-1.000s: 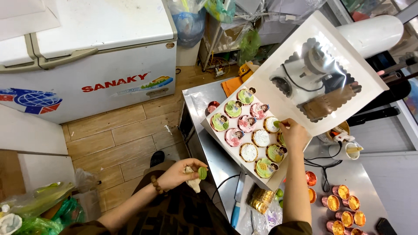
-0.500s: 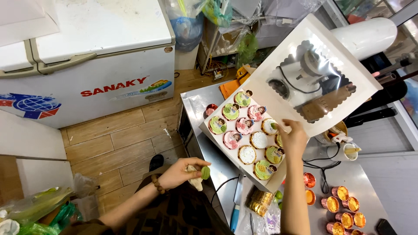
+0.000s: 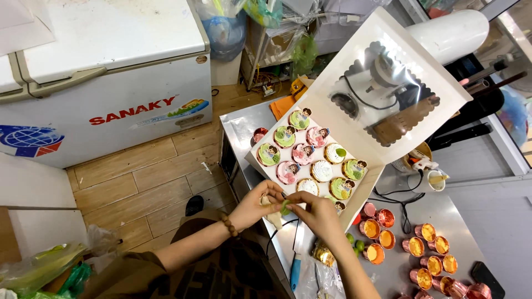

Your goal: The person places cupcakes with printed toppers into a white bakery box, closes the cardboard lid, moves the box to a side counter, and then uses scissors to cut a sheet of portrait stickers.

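Both hands meet just before the open cupcake box (image 3: 354,97). The left hand (image 3: 256,206) has its fingers closed on a small beige piece; the right hand (image 3: 316,213) pinches a little green decoration (image 3: 285,208) between the fingertips. The decoration may slip and smear the frosted cupcakes (image 3: 310,158) just beyond the fingers.

Right hand (image 3: 317,213) left the box (image 3: 310,160), joining left hand (image 3: 256,204).

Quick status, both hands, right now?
Left hand: closed on a small cream piping bag.
Right hand: fingertips pinching a small green topper, beside the white cupcake box.
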